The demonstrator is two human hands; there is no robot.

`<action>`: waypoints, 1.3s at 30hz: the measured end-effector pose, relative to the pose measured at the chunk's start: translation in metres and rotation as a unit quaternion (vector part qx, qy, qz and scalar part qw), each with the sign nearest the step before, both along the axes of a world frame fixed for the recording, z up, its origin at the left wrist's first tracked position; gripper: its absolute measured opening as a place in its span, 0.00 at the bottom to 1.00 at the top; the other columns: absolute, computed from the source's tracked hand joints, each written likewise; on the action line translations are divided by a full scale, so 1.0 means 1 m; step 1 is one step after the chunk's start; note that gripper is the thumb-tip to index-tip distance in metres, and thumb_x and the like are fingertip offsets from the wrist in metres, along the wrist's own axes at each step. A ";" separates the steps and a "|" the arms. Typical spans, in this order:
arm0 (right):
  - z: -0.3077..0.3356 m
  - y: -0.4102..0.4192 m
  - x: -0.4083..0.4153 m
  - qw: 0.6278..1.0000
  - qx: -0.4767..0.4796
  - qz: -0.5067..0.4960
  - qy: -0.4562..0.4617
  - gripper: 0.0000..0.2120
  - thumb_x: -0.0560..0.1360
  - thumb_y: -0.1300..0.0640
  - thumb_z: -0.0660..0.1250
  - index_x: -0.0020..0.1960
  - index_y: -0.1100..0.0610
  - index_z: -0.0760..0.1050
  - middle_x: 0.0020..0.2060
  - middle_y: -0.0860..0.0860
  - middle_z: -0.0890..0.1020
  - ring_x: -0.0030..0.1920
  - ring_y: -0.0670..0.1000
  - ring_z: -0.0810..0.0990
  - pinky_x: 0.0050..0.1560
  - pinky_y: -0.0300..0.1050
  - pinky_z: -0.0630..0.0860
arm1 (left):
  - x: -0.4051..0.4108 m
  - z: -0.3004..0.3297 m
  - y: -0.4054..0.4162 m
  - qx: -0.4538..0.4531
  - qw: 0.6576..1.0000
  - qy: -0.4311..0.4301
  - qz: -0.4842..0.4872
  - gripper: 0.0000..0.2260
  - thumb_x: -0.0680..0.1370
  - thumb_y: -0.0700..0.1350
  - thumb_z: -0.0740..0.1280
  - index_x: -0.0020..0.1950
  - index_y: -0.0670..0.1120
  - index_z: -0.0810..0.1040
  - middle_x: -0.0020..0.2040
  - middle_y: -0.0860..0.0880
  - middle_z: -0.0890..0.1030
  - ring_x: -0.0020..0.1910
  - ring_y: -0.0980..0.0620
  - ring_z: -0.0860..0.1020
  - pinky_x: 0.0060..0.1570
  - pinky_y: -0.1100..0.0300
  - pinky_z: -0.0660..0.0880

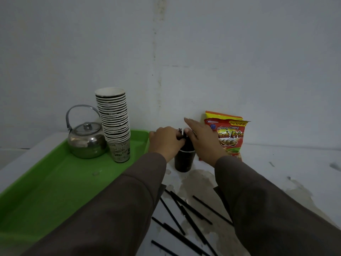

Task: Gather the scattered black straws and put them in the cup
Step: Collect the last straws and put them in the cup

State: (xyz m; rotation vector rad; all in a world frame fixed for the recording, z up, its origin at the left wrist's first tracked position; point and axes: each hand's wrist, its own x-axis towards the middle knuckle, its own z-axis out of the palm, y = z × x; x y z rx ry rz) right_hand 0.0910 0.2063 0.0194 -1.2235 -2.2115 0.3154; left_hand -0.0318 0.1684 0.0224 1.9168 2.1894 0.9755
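Above the dark cup [184, 160], the left hand [164, 139] pinches upright straws [181, 133] while the right hand [202, 139] lies flat-fingered beside them (more loose straws [186, 215] nearer the person).

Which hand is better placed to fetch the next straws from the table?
Probably the right hand: its fingers are straight and hold nothing, while the left hand grips the straws in the cup. The loose straws lie between both arms.

A pale grey-white wall [239, 52] filled the upper half of the frame, with a faint stained vertical seam [158, 52] running down its centre. Below it lay a white tabletop [286, 159], blotched with brownish stains [201, 180] at lower centre and right. The light was dim and even, casting soft shadows at the wall's foot.
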 end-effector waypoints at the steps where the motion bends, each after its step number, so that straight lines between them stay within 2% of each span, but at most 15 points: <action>1: 0.001 -0.001 0.001 1.000 0.008 -0.007 -0.002 0.23 0.80 0.48 0.51 0.73 0.44 0.51 0.72 0.51 0.65 0.72 0.57 0.60 0.69 0.64 0.51 | 0.000 0.000 -0.001 0.007 1.000 0.016 0.002 0.09 0.73 0.49 0.64 0.45 0.49 0.82 0.45 0.46 0.83 0.50 0.43 0.76 0.47 0.52 0.61; 3: 0.004 -0.003 0.003 1.000 0.025 -0.011 0.009 0.24 0.80 0.48 0.51 0.73 0.40 0.47 0.72 0.51 0.64 0.71 0.57 0.60 0.69 0.66 0.50 | -0.001 0.001 -0.002 0.020 0.999 0.030 0.002 0.09 0.74 0.50 0.63 0.46 0.50 0.82 0.45 0.46 0.83 0.51 0.43 0.75 0.47 0.52 0.58; 8: 0.015 -0.009 0.008 0.999 0.038 -0.009 -0.037 0.18 0.80 0.49 0.51 0.70 0.44 0.62 0.74 0.45 0.60 0.73 0.55 0.56 0.69 0.63 0.49 | -0.003 0.009 -0.008 0.029 0.998 0.049 0.004 0.10 0.75 0.51 0.63 0.51 0.51 0.82 0.50 0.48 0.83 0.55 0.45 0.76 0.52 0.51 0.61; 11: 0.019 -0.021 0.022 0.997 0.030 -0.023 0.060 0.18 0.80 0.50 0.52 0.68 0.47 0.66 0.71 0.48 0.66 0.72 0.52 0.60 0.70 0.63 0.53 | -0.007 0.012 -0.023 0.061 0.998 -0.012 -0.016 0.10 0.75 0.50 0.65 0.54 0.51 0.80 0.54 0.50 0.82 0.55 0.47 0.77 0.57 0.51 0.67; 12: 0.017 -0.028 0.029 0.994 0.032 -0.030 0.103 0.16 0.80 0.52 0.53 0.66 0.49 0.69 0.68 0.49 0.70 0.69 0.52 0.65 0.70 0.61 0.59 | -0.007 0.010 -0.032 0.080 0.996 -0.043 -0.026 0.09 0.75 0.48 0.65 0.53 0.50 0.80 0.54 0.49 0.82 0.54 0.48 0.77 0.56 0.53 0.70; 14: 0.006 -0.045 0.043 0.983 0.019 -0.050 0.173 0.13 0.79 0.55 0.57 0.61 0.52 0.74 0.60 0.50 0.76 0.61 0.49 0.73 0.62 0.50 0.70 | -0.002 0.001 -0.054 0.118 0.989 -0.082 -0.040 0.08 0.74 0.45 0.66 0.52 0.49 0.80 0.52 0.50 0.82 0.50 0.51 0.77 0.51 0.58 0.72; 16: -0.013 -0.064 0.058 0.977 -0.012 -0.074 0.199 0.10 0.78 0.57 0.59 0.56 0.52 0.76 0.53 0.49 0.78 0.51 0.45 0.75 0.50 0.38 0.71 | 0.009 -0.019 -0.080 0.127 0.987 -0.080 -0.055 0.07 0.74 0.43 0.66 0.50 0.50 0.80 0.49 0.51 0.80 0.47 0.54 0.75 0.48 0.61 0.69; 18: -0.036 -0.081 0.074 0.978 -0.005 -0.098 0.182 0.07 0.76 0.59 0.62 0.50 0.52 0.78 0.47 0.47 0.79 0.42 0.40 0.73 0.42 0.31 0.67 | 0.022 -0.043 -0.108 0.099 0.989 -0.064 -0.094 0.07 0.74 0.43 0.65 0.49 0.52 0.79 0.48 0.53 0.79 0.46 0.58 0.72 0.48 0.65 0.67; 20: -0.055 -0.093 0.090 0.979 0.007 -0.136 0.153 0.07 0.75 0.60 0.64 0.50 0.53 0.79 0.45 0.48 0.79 0.39 0.41 0.73 0.40 0.34 0.67 | 0.032 -0.065 -0.133 0.064 0.988 -0.054 -0.129 0.07 0.75 0.43 0.64 0.49 0.53 0.79 0.48 0.54 0.79 0.47 0.60 0.72 0.49 0.67 0.68; 23: -0.075 -0.099 0.107 0.973 -0.001 -0.212 0.089 0.09 0.74 0.60 0.64 0.52 0.57 0.79 0.47 0.55 0.81 0.45 0.52 0.76 0.46 0.45 0.72 | 0.036 -0.083 -0.158 0.027 0.986 -0.029 -0.160 0.11 0.75 0.39 0.63 0.52 0.51 0.80 0.51 0.52 0.80 0.52 0.55 0.74 0.55 0.63 0.69; 26: -0.084 -0.099 0.115 0.960 -0.028 -0.278 -0.015 0.12 0.74 0.55 0.64 0.56 0.57 0.77 0.51 0.57 0.79 0.51 0.57 0.76 0.53 0.52 0.75 | 0.032 -0.088 -0.172 0.024 0.987 -0.001 -0.161 0.14 0.75 0.36 0.61 0.54 0.51 0.79 0.53 0.52 0.80 0.54 0.54 0.73 0.53 0.68 0.64; 28: -0.086 -0.099 0.118 0.950 -0.045 -0.299 -0.075 0.15 0.74 0.52 0.62 0.57 0.58 0.76 0.53 0.58 0.78 0.53 0.59 0.75 0.53 0.52 0.74 | 0.029 -0.088 -0.178 0.014 0.987 0.011 -0.163 0.12 0.76 0.38 0.61 0.55 0.50 0.79 0.53 0.52 0.80 0.54 0.54 0.73 0.53 0.69 0.63; 31: -0.088 -0.099 0.121 0.940 -0.070 -0.314 -0.116 0.15 0.74 0.51 0.62 0.54 0.60 0.77 0.53 0.58 0.77 0.53 0.60 0.75 0.52 0.51 0.72 | 0.028 -0.085 -0.180 -0.024 0.981 0.022 -0.189 0.10 0.77 0.44 0.62 0.56 0.50 0.78 0.55 0.52 0.80 0.55 0.54 0.73 0.53 0.68 0.63; 35: -0.086 -0.099 0.117 0.934 -0.061 -0.317 -0.151 0.12 0.75 0.56 0.60 0.52 0.59 0.78 0.50 0.58 0.77 0.52 0.60 0.75 0.50 0.50 0.72 | 0.029 -0.083 -0.178 -0.081 0.968 0.055 -0.230 0.12 0.76 0.48 0.64 0.58 0.49 0.78 0.58 0.51 0.78 0.58 0.53 0.71 0.55 0.67 0.62; 39: -0.084 -0.102 0.110 0.927 -0.033 -0.324 -0.186 0.11 0.75 0.59 0.57 0.49 0.60 0.77 0.47 0.57 0.78 0.50 0.59 0.76 0.50 0.50 0.70 | 0.033 -0.083 -0.178 -0.078 0.969 0.053 -0.228 0.11 0.75 0.47 0.66 0.57 0.50 0.79 0.57 0.51 0.78 0.57 0.53 0.72 0.52 0.69 0.61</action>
